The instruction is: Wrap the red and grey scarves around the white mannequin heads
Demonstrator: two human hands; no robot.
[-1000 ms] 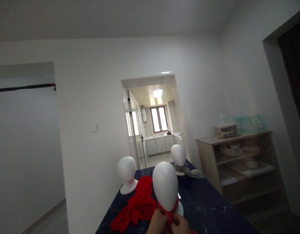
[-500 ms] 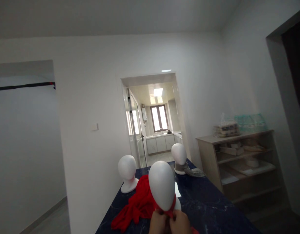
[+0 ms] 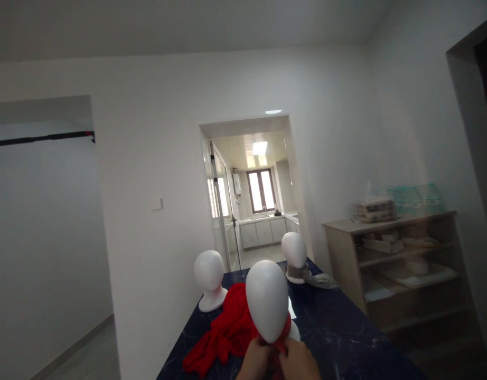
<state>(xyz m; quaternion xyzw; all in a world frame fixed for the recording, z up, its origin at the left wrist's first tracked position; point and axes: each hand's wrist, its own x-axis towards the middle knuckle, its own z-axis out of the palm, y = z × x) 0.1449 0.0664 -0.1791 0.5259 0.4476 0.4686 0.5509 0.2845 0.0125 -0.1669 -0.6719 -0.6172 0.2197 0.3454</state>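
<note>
Hands: left hand (image 3: 253, 361) and right hand (image 3: 301, 364) sit just below near head (image 3: 267, 301), touching each other and cut off by the frame edge.
Fingers: both sets are curled shut, pinching red scarf (image 3: 285, 328) at the front of near head's neck. Fingertips are hidden, so I read the grip from the knuckles.
Red scarf: band runs round near head's neck and shows on its right side. Ends are gathered between the two hands.
Progress: I judge the wrap round the neck done and the tie at the front in hand. I see no finished knot; the hands cover that spot.
Red cloth (image 3: 223, 335): heap on the table, left of near head and touching it. Can't tell if it's the same piece as the scarf.
Table (image 3: 342, 338): dark blue, marbled, under near head.
Left head (image 3: 209, 272): bare, behind-left of near head.
Far head (image 3: 294, 250): behind-right of near head. Grey scarf (image 3: 317, 279) is at its neck, with the tail lying on the table.
Shelf (image 3: 402, 264): wooden, well right of near head, with boxes on it.
Doorway (image 3: 255, 184): beyond near head, opening on a bright room.
</note>
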